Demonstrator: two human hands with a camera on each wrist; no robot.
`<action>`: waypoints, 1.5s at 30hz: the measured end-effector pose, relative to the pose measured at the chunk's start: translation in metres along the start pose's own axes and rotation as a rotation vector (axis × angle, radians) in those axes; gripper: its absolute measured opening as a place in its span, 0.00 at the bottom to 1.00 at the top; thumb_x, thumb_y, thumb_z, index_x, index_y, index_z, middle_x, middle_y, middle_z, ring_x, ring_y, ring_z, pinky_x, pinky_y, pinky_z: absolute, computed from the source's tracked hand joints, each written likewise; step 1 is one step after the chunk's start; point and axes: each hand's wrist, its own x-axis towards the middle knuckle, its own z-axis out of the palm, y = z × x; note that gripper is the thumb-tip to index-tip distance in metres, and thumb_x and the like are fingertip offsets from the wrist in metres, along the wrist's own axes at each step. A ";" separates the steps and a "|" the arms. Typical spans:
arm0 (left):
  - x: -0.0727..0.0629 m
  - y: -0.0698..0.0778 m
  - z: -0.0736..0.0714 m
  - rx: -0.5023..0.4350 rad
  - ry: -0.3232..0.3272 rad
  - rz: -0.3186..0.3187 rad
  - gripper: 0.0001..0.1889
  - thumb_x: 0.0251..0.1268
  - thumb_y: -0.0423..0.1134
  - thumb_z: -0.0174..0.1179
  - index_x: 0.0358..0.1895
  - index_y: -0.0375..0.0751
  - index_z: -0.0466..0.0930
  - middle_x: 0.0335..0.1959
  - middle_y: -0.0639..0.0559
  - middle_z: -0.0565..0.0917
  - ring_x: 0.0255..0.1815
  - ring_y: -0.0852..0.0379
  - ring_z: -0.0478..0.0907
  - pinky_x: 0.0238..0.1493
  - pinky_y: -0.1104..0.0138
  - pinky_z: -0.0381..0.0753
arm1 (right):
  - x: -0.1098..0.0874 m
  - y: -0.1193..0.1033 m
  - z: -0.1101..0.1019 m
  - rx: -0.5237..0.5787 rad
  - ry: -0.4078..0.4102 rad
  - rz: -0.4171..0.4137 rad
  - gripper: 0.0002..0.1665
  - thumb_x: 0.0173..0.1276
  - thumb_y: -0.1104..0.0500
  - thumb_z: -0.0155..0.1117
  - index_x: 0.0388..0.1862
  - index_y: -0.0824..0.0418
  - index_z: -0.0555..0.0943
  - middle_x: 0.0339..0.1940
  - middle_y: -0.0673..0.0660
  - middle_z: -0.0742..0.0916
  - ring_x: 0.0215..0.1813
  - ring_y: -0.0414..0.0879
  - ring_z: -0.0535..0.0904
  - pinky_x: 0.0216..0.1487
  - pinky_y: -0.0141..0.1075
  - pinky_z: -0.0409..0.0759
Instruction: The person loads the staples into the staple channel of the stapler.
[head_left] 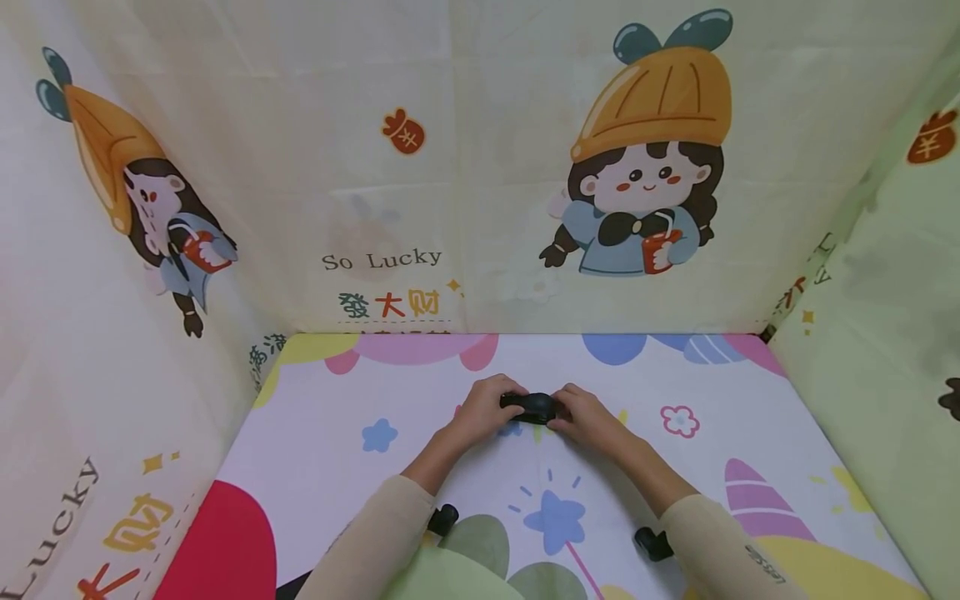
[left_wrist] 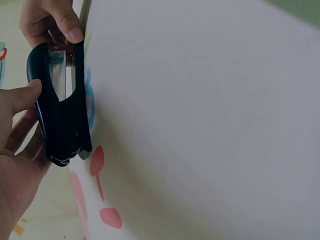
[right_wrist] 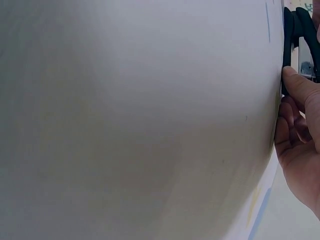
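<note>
A black stapler (head_left: 534, 408) is held between both hands, over the far middle of the table. My left hand (head_left: 483, 410) grips one end of it; in the left wrist view the thumb lies on the stapler's upper arm (left_wrist: 42, 107), with fingers behind. At the other end, my right hand (head_left: 588, 417) pinches the stapler's base, its thumb on the base's outer side. Between upper arm and base is a gap, where a shiny metal strip (left_wrist: 59, 75) shows. The right wrist view catches only part of the stapler (right_wrist: 289, 50) at its right edge.
The white table top (head_left: 322, 475) carries printed stars, flowers and coloured shapes. Cream printed cloth (head_left: 495, 167) hangs behind it and at both sides. A black wrist camera (head_left: 442, 520) sits at the left sleeve, another wrist camera (head_left: 652, 544) at the right.
</note>
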 end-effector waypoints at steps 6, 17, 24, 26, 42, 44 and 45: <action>0.002 0.007 0.002 0.031 -0.028 -0.031 0.12 0.66 0.32 0.70 0.51 0.37 0.89 0.49 0.46 0.88 0.55 0.51 0.83 0.63 0.57 0.82 | 0.000 0.001 -0.001 0.000 -0.009 0.012 0.19 0.65 0.58 0.77 0.51 0.64 0.84 0.42 0.53 0.82 0.39 0.41 0.76 0.43 0.36 0.80; 0.004 0.011 0.005 0.093 -0.050 -0.041 0.11 0.67 0.32 0.69 0.51 0.39 0.89 0.49 0.48 0.87 0.55 0.51 0.83 0.64 0.56 0.81 | -0.001 0.004 -0.002 -0.004 -0.002 0.003 0.19 0.65 0.59 0.77 0.52 0.65 0.84 0.43 0.55 0.83 0.41 0.43 0.77 0.46 0.40 0.82; 0.007 0.011 0.006 0.126 -0.068 -0.040 0.10 0.67 0.33 0.70 0.50 0.39 0.89 0.48 0.48 0.87 0.54 0.51 0.82 0.63 0.57 0.81 | -0.001 0.003 -0.002 -0.004 0.013 -0.010 0.19 0.64 0.60 0.77 0.51 0.65 0.84 0.43 0.55 0.83 0.41 0.43 0.79 0.45 0.39 0.83; 0.008 0.011 0.006 0.121 -0.070 -0.044 0.10 0.66 0.33 0.70 0.49 0.39 0.89 0.48 0.48 0.87 0.54 0.51 0.82 0.63 0.57 0.81 | 0.000 0.003 -0.002 -0.004 0.014 -0.014 0.19 0.64 0.60 0.77 0.51 0.66 0.84 0.43 0.55 0.83 0.40 0.43 0.79 0.45 0.39 0.83; 0.002 0.005 0.007 0.073 -0.041 -0.040 0.11 0.68 0.33 0.69 0.51 0.40 0.89 0.49 0.48 0.87 0.54 0.52 0.83 0.63 0.57 0.81 | 0.000 -0.001 0.000 -0.005 -0.003 0.001 0.19 0.65 0.59 0.76 0.52 0.66 0.83 0.42 0.55 0.82 0.40 0.43 0.76 0.44 0.38 0.80; 0.001 0.004 0.007 0.061 -0.037 -0.041 0.11 0.68 0.33 0.68 0.52 0.40 0.89 0.49 0.48 0.87 0.54 0.52 0.83 0.63 0.57 0.81 | 0.000 -0.001 0.000 -0.002 -0.003 0.006 0.19 0.65 0.59 0.76 0.52 0.65 0.83 0.41 0.54 0.82 0.39 0.42 0.75 0.42 0.37 0.79; 0.001 0.004 0.006 0.054 -0.038 -0.043 0.12 0.68 0.33 0.68 0.52 0.40 0.88 0.50 0.48 0.87 0.55 0.52 0.83 0.63 0.57 0.81 | 0.000 -0.001 0.000 -0.003 0.000 0.003 0.19 0.65 0.60 0.76 0.52 0.66 0.83 0.41 0.54 0.82 0.39 0.42 0.74 0.41 0.36 0.78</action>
